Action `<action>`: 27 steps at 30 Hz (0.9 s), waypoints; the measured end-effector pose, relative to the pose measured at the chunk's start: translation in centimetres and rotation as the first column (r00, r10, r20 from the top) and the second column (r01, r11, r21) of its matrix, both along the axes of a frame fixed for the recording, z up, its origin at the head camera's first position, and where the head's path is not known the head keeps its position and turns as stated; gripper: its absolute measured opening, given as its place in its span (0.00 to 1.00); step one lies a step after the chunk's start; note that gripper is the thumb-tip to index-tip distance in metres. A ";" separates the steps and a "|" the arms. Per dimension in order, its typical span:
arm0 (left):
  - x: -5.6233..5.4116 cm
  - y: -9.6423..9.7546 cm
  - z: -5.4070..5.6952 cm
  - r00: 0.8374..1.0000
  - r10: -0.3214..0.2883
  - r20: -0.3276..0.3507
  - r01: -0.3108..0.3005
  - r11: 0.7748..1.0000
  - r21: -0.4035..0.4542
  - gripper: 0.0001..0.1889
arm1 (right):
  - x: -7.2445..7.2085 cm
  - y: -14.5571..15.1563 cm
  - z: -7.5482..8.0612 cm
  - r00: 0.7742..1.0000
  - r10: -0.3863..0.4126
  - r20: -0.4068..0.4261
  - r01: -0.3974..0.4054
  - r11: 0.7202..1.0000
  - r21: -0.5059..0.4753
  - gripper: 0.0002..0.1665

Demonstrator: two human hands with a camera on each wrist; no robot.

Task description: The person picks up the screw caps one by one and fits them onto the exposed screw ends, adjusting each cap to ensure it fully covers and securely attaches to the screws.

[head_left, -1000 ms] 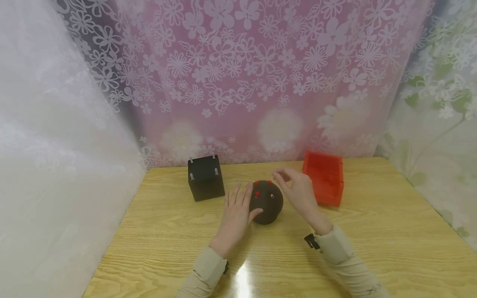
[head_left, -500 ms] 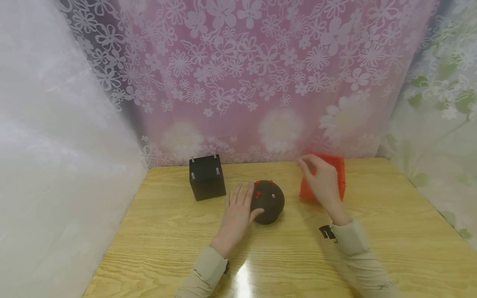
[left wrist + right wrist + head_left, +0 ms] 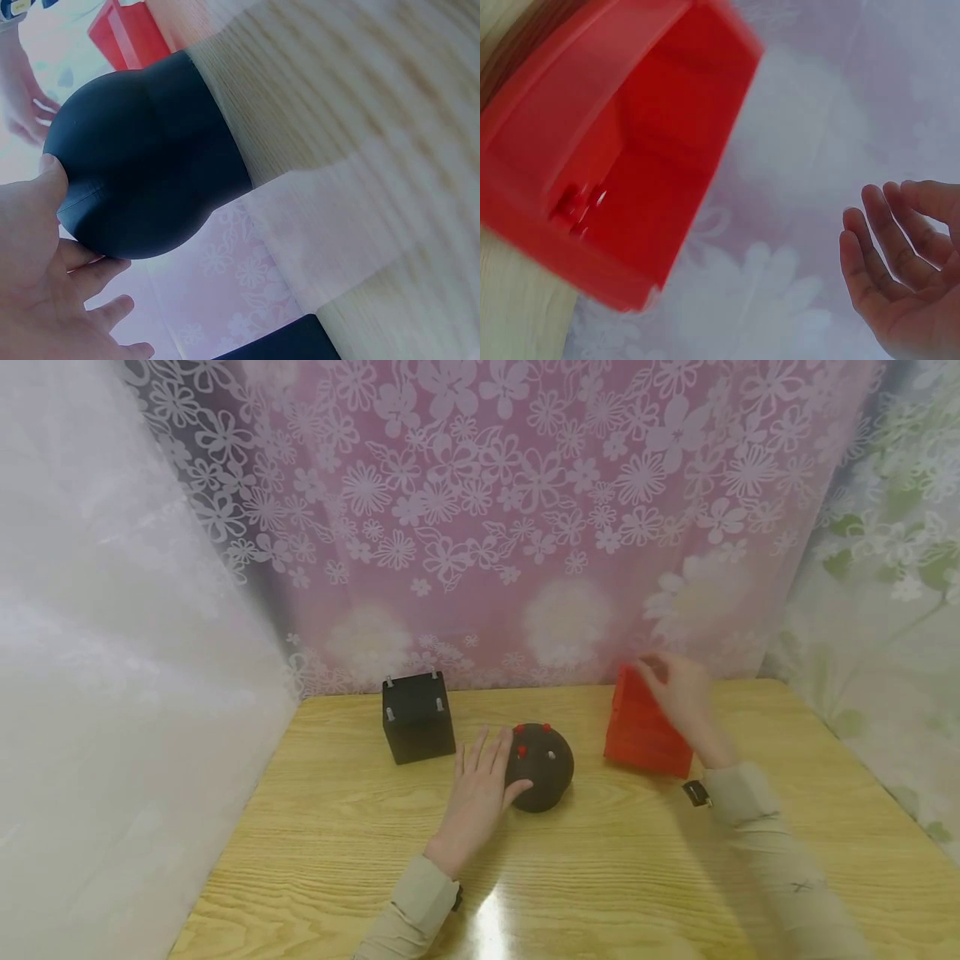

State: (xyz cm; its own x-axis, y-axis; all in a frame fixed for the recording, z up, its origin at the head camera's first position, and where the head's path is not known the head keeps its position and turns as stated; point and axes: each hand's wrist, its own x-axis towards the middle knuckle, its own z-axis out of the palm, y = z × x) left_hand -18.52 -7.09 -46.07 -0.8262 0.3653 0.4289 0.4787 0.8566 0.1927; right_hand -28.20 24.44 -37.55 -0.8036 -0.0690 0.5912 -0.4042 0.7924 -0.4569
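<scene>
A black round-topped object (image 3: 542, 785) stands on the table, with several small pegs on top; three look red and one pale (image 3: 551, 755). My left hand (image 3: 474, 797) rests against its left side, fingers straight and thumb across its front. In the left wrist view, the thumb and fingertips touch the rounded surface (image 3: 142, 165). Over at the right, my right hand (image 3: 684, 697) is above the open red bin (image 3: 645, 739). Its fingers are loosely curved in the right wrist view, and I see nothing between them. Small red pieces (image 3: 574, 210) lie inside the bin.
A black box (image 3: 417, 731) with several pale upright pegs on its top stands at the left back of the wooden table (image 3: 337, 860). A pink floral curtain (image 3: 480, 527) hangs right behind the table, and pale sheets hang on both sides.
My right hand has moved right, from beside the round-topped object to over the red bin. The bin appears to have tilted or shifted slightly. My left hand has stayed in place.
</scene>
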 end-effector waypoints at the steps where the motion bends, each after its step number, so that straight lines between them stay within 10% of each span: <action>1: 0.0 0.0 0.1 1.000 -0.001 0.005 0.001 1.000 0.003 0.43 | -0.1 0.2 0.0 1.000 0.001 0.028 -0.002 1.000 0.007 0.15; 14: 0.0 -0.1 0.1 1.000 -0.005 0.022 0.005 1.000 0.009 0.43 | -3.0 3.2 -2.0 0.948 0.052 0.315 -0.123 0.970 0.209 0.13; 27: 0.2 -0.1 0.1 1.000 -0.006 0.011 0.006 1.000 -0.001 0.43 | -5.2 4.1 -3.3 0.884 -0.052 0.465 -0.199 0.858 0.474 0.13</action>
